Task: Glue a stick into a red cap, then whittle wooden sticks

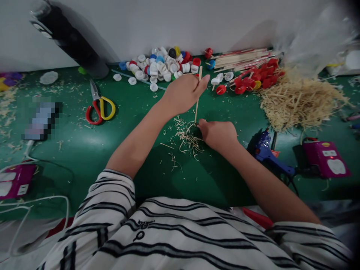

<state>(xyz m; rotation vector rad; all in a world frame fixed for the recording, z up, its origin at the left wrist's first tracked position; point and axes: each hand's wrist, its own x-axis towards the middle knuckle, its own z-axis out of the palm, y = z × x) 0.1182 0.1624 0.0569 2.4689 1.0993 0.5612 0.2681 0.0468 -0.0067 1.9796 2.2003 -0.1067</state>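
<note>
My left hand is closed around a thin wooden stick, which stands nearly upright with its top poking out above my fingers. The stick's lower end reaches down to a small tangle of pale shavings on the green table. Beside that lower end, my right hand is closed in a pinch; what its fingertips hold, if anything, is hidden. Curly strands and loose bits lie scattered around and below the stick.
Behind my hands lies a heap of bottle caps. Wooden sticks, red caps and a straw-like pile are at right. A blue glue gun lies near my right forearm. Scissors, a black bottle and a phone are left.
</note>
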